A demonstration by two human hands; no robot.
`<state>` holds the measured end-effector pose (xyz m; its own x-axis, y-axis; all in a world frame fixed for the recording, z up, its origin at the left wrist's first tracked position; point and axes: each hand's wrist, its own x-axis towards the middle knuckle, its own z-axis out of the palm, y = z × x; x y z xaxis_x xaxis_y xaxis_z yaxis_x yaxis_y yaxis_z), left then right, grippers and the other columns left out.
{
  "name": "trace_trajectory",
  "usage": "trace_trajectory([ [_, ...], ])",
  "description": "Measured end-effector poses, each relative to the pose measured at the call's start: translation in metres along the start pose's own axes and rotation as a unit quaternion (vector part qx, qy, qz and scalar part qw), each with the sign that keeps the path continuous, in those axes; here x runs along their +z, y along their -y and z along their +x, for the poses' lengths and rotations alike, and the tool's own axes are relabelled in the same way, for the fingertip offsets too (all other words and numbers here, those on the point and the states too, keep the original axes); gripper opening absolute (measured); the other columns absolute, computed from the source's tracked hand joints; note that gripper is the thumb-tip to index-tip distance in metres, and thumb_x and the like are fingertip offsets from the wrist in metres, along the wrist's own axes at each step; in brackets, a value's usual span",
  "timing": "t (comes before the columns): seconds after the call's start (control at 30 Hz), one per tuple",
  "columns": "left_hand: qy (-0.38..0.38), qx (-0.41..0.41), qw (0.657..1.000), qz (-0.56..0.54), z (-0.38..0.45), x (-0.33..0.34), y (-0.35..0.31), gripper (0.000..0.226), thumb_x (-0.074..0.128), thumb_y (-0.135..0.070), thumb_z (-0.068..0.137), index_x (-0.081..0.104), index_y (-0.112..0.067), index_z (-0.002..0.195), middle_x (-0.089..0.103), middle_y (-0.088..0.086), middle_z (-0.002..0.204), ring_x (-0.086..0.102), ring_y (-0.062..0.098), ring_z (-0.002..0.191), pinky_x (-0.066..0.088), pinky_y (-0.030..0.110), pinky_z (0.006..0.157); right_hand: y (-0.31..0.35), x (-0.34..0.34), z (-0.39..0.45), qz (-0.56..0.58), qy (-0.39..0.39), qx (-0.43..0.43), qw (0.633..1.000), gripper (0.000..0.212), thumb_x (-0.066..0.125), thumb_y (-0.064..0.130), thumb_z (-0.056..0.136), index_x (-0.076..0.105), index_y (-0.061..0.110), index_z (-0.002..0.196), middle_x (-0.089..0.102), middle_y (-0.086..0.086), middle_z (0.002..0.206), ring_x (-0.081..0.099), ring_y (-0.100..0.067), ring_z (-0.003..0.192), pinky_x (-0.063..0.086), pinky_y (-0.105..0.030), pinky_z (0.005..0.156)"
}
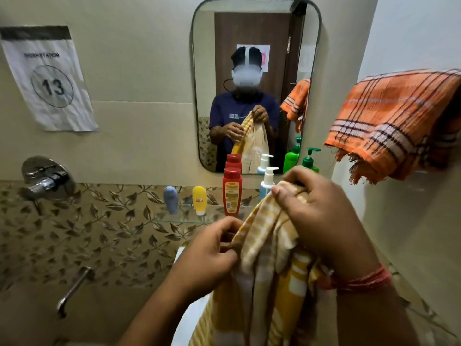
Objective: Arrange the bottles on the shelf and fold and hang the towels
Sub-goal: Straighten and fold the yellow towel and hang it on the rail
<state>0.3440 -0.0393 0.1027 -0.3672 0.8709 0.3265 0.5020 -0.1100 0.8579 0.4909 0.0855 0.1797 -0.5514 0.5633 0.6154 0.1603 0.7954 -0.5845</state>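
A yellow-and-white checked towel (264, 265) hangs bunched in front of me. My right hand (316, 216) grips its top edge, and my left hand (212, 250) pinches its left edge lower down. Behind them a glass shelf (184, 218) carries a blue-grey tube (171, 199), a yellow tube (199, 199), a red bottle (232, 192), a white-and-blue pump bottle (267, 182) and a green pump bottle (310, 159). My hands and the towel partly hide the pump bottles. An orange checked towel (394, 123) hangs folded at the upper right, on the right wall.
A mirror (254, 83) above the shelf reflects me and the bottles. A chrome mixer valve (46, 179) and a spout (73, 290) stick out of the tiled wall on the left. A paper sign with 13 (50, 78) is taped above them. White basin edge (189, 318) below.
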Motion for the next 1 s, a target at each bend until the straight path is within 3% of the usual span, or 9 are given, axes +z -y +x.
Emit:
trace_trajectory([
  [0.2, -0.206, 0.030, 0.978, 0.018, 0.009, -0.014, 0.005, 0.037, 0.055, 0.005, 0.094, 0.072, -0.029, 0.093, 0.072, -0.009, 0.094, 0.068, 0.007, 0.093, 0.055, 0.025, 0.082, 0.002, -0.012, 0.001, 0.022, 0.039, 0.041, 0.998, 0.010, 0.060, 0.031, 0.094, 0.060, 0.028, 0.085, 0.064, 0.014, 0.078, 0.057, 0.006, 0.076, 0.038, -0.011, 0.053],
  [0.33, -0.136, 0.085, 0.987, -0.029, 0.014, -0.014, -0.020, 0.027, 0.053, -0.013, 0.101, 0.068, -0.034, 0.093, 0.071, -0.011, 0.089, 0.068, 0.005, 0.086, 0.052, 0.014, 0.071, 0.005, -0.007, -0.005, 0.024, 0.197, 0.060, 0.978, 0.008, 0.063, 0.043, 0.090, 0.061, 0.039, 0.096, 0.065, 0.021, 0.089, 0.059, 0.009, 0.082, 0.046, -0.010, 0.060],
  [0.43, -0.095, 0.142, 0.985, -0.025, 0.022, -0.008, -0.043, 0.012, 0.056, -0.023, 0.096, 0.066, -0.026, 0.091, 0.069, -0.004, 0.082, 0.067, 0.012, 0.079, 0.056, 0.029, 0.069, 0.013, 0.012, -0.010, 0.059, 0.286, 0.042, 0.956, 0.029, 0.070, 0.040, 0.087, 0.063, 0.032, 0.114, 0.070, 0.015, 0.104, 0.064, 0.003, 0.094, 0.054, -0.027, 0.085],
  [0.5, -0.111, 0.163, 0.980, -0.018, 0.026, -0.010, -0.051, 0.006, 0.061, -0.026, 0.092, 0.066, -0.022, 0.090, 0.068, 0.000, 0.080, 0.067, 0.019, 0.077, 0.057, 0.045, 0.070, 0.018, 0.020, -0.015, 0.116, 0.272, 0.029, 0.955, 0.023, 0.068, 0.035, 0.090, 0.068, 0.020, 0.108, 0.073, 0.006, 0.103, 0.068, -0.007, 0.096, 0.055, -0.037, 0.088],
  [0.6, -0.126, 0.165, 0.978, -0.003, 0.028, -0.020, -0.047, 0.017, 0.070, -0.031, 0.092, 0.064, -0.018, 0.083, 0.064, 0.006, 0.074, 0.062, 0.024, 0.070, 0.053, 0.049, 0.065, 0.016, 0.020, -0.020, 0.161, 0.199, 0.030, 0.966, 0.026, 0.059, 0.036, 0.094, 0.071, 0.013, 0.094, 0.074, -0.004, 0.090, 0.069, -0.020, 0.085, 0.055, -0.046, 0.079],
  [0.73, -0.099, 0.118, 0.987, 0.055, 0.026, -0.031, -0.032, 0.034, 0.064, -0.051, 0.088, 0.063, -0.019, 0.076, 0.060, 0.003, 0.068, 0.056, 0.014, 0.065, 0.047, 0.047, 0.064, 0.013, 0.014, -0.016, 0.182, 0.112, 0.046, 0.976, 0.027, 0.051, 0.035, 0.088, 0.073, 0.020, 0.093, 0.073, 0.000, 0.087, 0.068, -0.015, 0.082, 0.054, -0.032, 0.073],
  [0.83, -0.070, 0.088, 0.990, 0.089, 0.026, -0.033, -0.019, 0.014, 0.068, -0.029, 0.095, 0.066, -0.027, 0.081, 0.065, -0.008, 0.077, 0.061, 0.010, 0.075, 0.050, 0.032, 0.064, 0.011, 0.014, -0.013, 0.219, 0.066, 0.068, 0.971, 0.024, 0.050, 0.038, 0.088, 0.072, 0.030, 0.091, 0.072, 0.005, 0.084, 0.068, -0.009, 0.079, 0.055, -0.023, 0.071],
  [0.93, -0.101, 0.074, 0.981, 0.146, 0.026, -0.038, -0.007, 0.029, 0.061, 0.001, 0.093, 0.062, -0.026, 0.083, 0.061, -0.009, 0.082, 0.058, 0.010, 0.079, 0.044, 0.024, 0.067, 0.010, 0.016, -0.012, 0.259, 0.031, 0.095, 0.961, 0.020, 0.054, 0.042, 0.094, 0.072, 0.035, 0.094, 0.074, 0.004, 0.087, 0.070, -0.013, 0.082, 0.058, -0.031, 0.076],
  [1.0, -0.130, 0.056, 0.977, 0.156, 0.027, -0.041, -0.002, 0.037, 0.052, 0.010, 0.088, 0.057, -0.026, 0.083, 0.060, -0.004, 0.087, 0.056, 0.008, 0.081, 0.042, 0.022, 0.067, 0.011, 0.016, -0.012, 0.281, 0.037, 0.110, 0.953, 0.022, 0.054, 0.026, 0.099, 0.073, 0.036, 0.095, 0.074, 0.000, 0.092, 0.071, -0.016, 0.086, 0.058, -0.036, 0.079],
])
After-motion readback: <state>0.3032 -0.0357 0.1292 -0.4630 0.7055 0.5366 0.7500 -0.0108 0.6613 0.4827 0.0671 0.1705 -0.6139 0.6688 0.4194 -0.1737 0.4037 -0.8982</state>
